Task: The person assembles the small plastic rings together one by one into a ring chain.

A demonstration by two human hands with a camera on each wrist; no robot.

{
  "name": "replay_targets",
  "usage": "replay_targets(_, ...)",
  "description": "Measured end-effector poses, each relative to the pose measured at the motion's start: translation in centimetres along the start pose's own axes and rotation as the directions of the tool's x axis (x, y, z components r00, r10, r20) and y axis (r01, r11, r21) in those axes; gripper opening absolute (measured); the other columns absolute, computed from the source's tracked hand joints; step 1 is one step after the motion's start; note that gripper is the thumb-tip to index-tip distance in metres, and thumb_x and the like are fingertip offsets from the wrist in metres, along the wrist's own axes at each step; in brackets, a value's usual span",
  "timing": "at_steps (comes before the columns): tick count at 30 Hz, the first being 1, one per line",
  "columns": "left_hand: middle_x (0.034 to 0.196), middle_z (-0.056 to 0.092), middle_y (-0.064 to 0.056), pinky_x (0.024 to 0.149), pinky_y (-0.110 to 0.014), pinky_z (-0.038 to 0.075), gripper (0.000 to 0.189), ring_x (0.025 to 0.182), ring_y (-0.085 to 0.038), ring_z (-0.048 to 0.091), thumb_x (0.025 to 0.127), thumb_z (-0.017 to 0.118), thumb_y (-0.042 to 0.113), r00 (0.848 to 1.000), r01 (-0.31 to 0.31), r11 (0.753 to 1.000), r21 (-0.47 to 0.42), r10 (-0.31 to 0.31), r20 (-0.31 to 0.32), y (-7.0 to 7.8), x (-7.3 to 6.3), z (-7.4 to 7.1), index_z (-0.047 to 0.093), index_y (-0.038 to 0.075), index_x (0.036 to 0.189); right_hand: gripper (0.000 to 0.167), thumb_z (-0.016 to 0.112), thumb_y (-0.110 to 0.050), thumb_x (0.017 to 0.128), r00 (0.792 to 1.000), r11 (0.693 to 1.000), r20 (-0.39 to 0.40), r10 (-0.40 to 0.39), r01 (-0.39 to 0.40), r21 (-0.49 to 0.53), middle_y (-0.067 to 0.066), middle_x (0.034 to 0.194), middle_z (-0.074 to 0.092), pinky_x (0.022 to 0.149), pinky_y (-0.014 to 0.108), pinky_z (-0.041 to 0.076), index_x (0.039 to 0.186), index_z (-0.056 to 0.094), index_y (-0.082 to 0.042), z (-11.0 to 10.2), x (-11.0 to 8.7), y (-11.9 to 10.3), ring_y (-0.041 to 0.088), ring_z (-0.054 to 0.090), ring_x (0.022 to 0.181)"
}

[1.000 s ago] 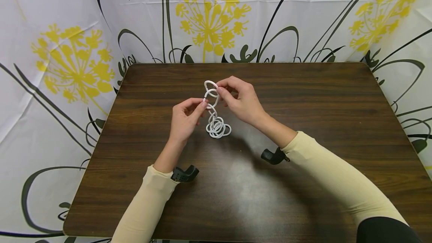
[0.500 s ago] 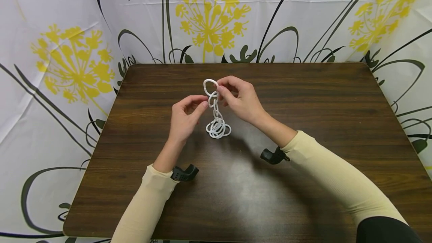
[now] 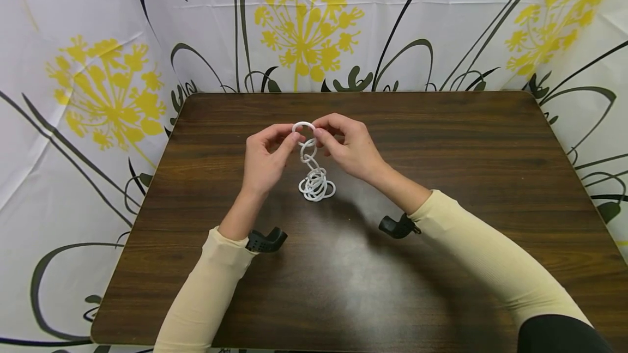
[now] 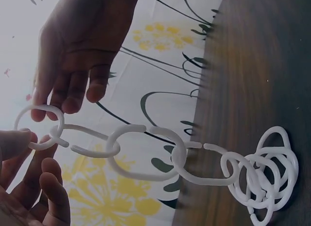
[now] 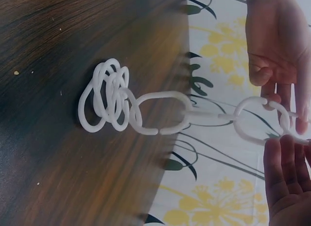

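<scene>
A chain of white plastic links [image 3: 308, 150] hangs between my hands, and its lower end lies in a heap [image 3: 316, 185] on the table. My left hand [image 3: 265, 159] pinches the left side of the topmost link [image 3: 304, 123] between thumb and fingertips. From the other side, my right hand [image 3: 350, 143] grips that same link. Small gaps show in several oval links [image 4: 141, 177] in the left wrist view. In the right wrist view, the heaped links [image 5: 104, 97] overlap one another, and the fingers partly hide the top link.
The dark wood-grain table [image 3: 441, 140] stretches out on all sides of the chain. Behind it and to the left hangs a white curtain [image 3: 206, 15] with yellow flowers. Black wrist cameras [image 3: 267, 240] sit under both forearms, close above the table.
My left hand let go of a lower link, moved up, and now pinches the topmost link. The chain straightened as it came free. My right hand has stayed nearly in place.
</scene>
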State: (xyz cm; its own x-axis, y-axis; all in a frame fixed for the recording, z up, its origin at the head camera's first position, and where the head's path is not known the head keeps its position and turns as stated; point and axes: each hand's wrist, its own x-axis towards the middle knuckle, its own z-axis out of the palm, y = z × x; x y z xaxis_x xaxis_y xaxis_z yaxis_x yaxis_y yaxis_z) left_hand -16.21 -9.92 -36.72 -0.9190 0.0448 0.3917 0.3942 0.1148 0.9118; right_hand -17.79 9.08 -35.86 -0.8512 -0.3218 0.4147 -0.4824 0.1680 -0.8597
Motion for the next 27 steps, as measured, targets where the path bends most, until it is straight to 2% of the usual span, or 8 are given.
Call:
replay_targets(5, 0.088, 0.07, -0.022, 0.043, -0.023, 0.042, 0.016, 0.069, -0.023, 0.059, 0.093, 0.069, 0.013, 1.0, -0.013, 1.0, -0.011, 0.013, -0.01, -0.4, 0.2, -0.1, 0.074, 0.001, 0.103, 0.015, 0.064, -0.007, 0.095, 0.999, 0.999, 0.001, 0.034, -0.034, -0.037, 0.012, 0.094, 0.068, 0.062, 0.032, 0.057, 0.109, 0.067, -0.002, -0.4, -0.3, 0.6, 0.017, 0.065, 0.074)
replay_targets(8, 0.087, 0.071, -0.018, 0.043, -0.023, 0.042, 0.015, 0.067, -0.017, 0.059, 0.092, 0.07, 0.012, 1.0, -0.007, 1.0, -0.018, 0.006, -0.022, -0.4, 0.2, -0.2, 0.074, 0.001, 0.103, 0.015, 0.066, -0.009, 0.094, 0.998, 0.988, 0.023, 0.066, -0.062, -0.142, 0.006, 0.095, 0.068, 0.067, 0.032, 0.054, 0.107, 0.068, -0.004, -0.9, -0.8, 1.7, 0.017, 0.064, 0.077)
replay_targets(10, 0.087, 0.071, -0.017, 0.043, -0.021, 0.041, 0.015, 0.066, -0.016, 0.058, 0.092, 0.069, 0.009, 1.0, 0.001, 1.0, -0.023, -0.002, -0.029, -0.5, 0.3, -0.4, 0.073, 0.0, 0.103, 0.011, 0.066, -0.01, 0.094, 0.99, 0.968, 0.091, 0.105, -0.081, -0.238, 0.003, 0.092, 0.068, 0.068, 0.032, 0.051, 0.103, 0.07, -0.005, -1.4, -1.4, 2.7, 0.016, 0.062, 0.077)
replay_targets(13, 0.087, 0.07, -0.021, 0.043, -0.02, 0.039, 0.016, 0.064, -0.021, 0.055, 0.092, 0.068, 0.004, 0.999, 0.005, 0.999, -0.033, -0.006, -0.034, -0.5, 0.2, -0.6, 0.072, -0.005, 0.104, 0.01, 0.065, -0.013, 0.094, 0.948, 0.914, 0.265, 0.177, -0.058, -0.402, 0.0, 0.09, 0.067, 0.069, 0.033, 0.049, 0.099, 0.073, -0.009, -1.8, -2.4, 4.5, 0.015, 0.06, 0.076)
replay_targets(16, 0.088, 0.069, -0.026, 0.043, -0.02, 0.039, 0.016, 0.064, -0.023, 0.053, 0.092, 0.066, 0.0, 0.999, 0.005, 1.0, -0.028, -0.006, -0.034, -0.3, 0.1, -0.8, 0.07, -0.008, 0.105, 0.014, 0.064, -0.014, 0.095, 0.872, 0.853, 0.437, 0.222, 0.043, -0.52, -0.003, 0.093, 0.066, 0.069, 0.034, 0.048, 0.104, 0.075, -0.012, -2.0, -3.7, 6.3, 0.014, 0.058, 0.078)
replay_targets(19, 0.088, 0.067, -0.029, 0.044, -0.019, 0.039, 0.016, 0.062, -0.017, 0.052, 0.092, 0.064, -0.002, 0.999, 0.018, 0.999, -0.027, -0.019, -0.033, 0.8, -0.1, -0.9, 0.069, -0.011, 0.104, 0.022, 0.063, -0.016, 0.095, 0.821, 0.804, 0.517, 0.24, 0.131, -0.58, -0.003, 0.097, 0.061, 0.068, 0.035, 0.048, 0.114, 0.074, -0.019, -2.0, -4.8, 7.4, 0.012, 0.056, 0.079)
replay_targets(23, 0.085, 0.067, -0.028, 0.045, -0.018, 0.04, 0.016, 0.061, -0.01, 0.052, 0.093, 0.063, -0.003, 0.999, 0.039, 0.999, -0.035, -0.04, -0.037, 2.1, -0.4, -1.0, 0.067, -0.015, 0.103, 0.027, 0.062, -0.018, 0.096, 0.803, 0.762, 0.55, 0.228, 0.205, -0.615, -0.004, 0.099, 0.055, 0.063, 0.034, 0.048, 0.12, 0.071, -0.026, -1.9, -5.7, 8.0, 0.009, 0.055, 0.074)
replay_targets(27, 0.085, 0.067, -0.028, 0.045, -0.02, 0.041, 0.017, 0.062, -0.01, 0.053, 0.093, 0.063, -0.002, 0.998, 0.045, 0.998, -0.034, -0.047, -0.049, 1.9, -0.5, -1.3, 0.066, -0.015, 0.103, 0.022, 0.063, -0.02, 0.096, 0.798, 0.742, 0.56, 0.222, 0.234, -0.628, -0.004, 0.1, 0.055, 0.064, 0.033, 0.049, 0.116, 0.072, -0.024, -2.0, -5.9, 8.3, 0.009, 0.056, 0.075)
